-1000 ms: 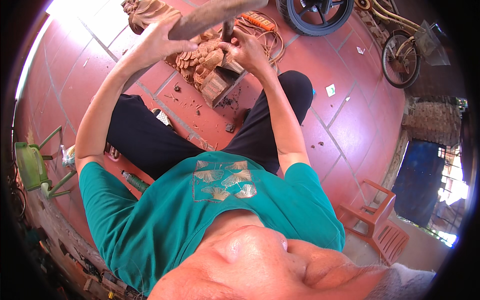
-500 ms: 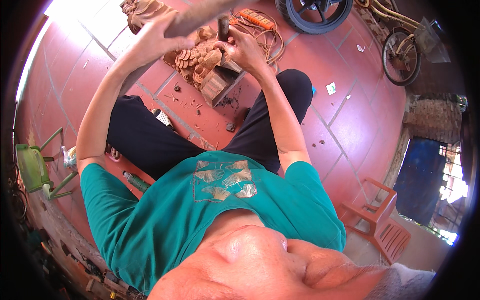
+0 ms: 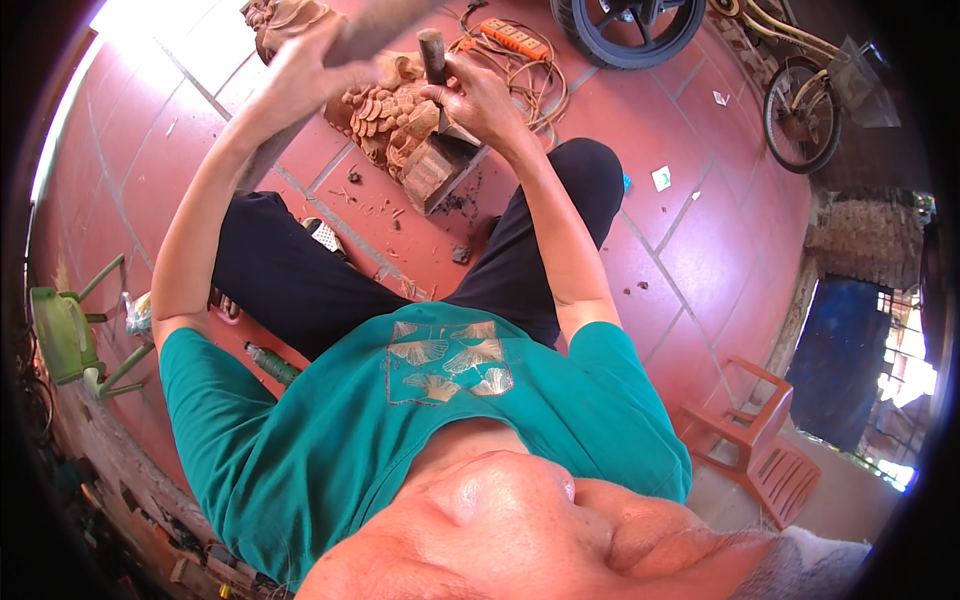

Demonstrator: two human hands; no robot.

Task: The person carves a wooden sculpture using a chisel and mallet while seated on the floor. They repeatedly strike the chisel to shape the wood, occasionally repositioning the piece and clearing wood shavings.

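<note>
From the head view I see my right hand (image 3: 478, 95) clenched around a dark-handled chisel (image 3: 433, 62) set upright against the carved wooden figure (image 3: 400, 120) on the red tiled floor (image 3: 690, 250) between my legs, while my left hand (image 3: 300, 70) grasps a long wooden mallet (image 3: 375, 25) raised above it. I judge the carving heavy, hard and brittle along its scaled relief, so its squared base block (image 3: 435, 170) looks the safest hold. An orange power strip (image 3: 515, 38) with coiled cable lies just beyond; a wheel (image 3: 630, 25), bicycle (image 3: 800, 90) and red plastic chair (image 3: 755, 440) stand well apart.
</note>
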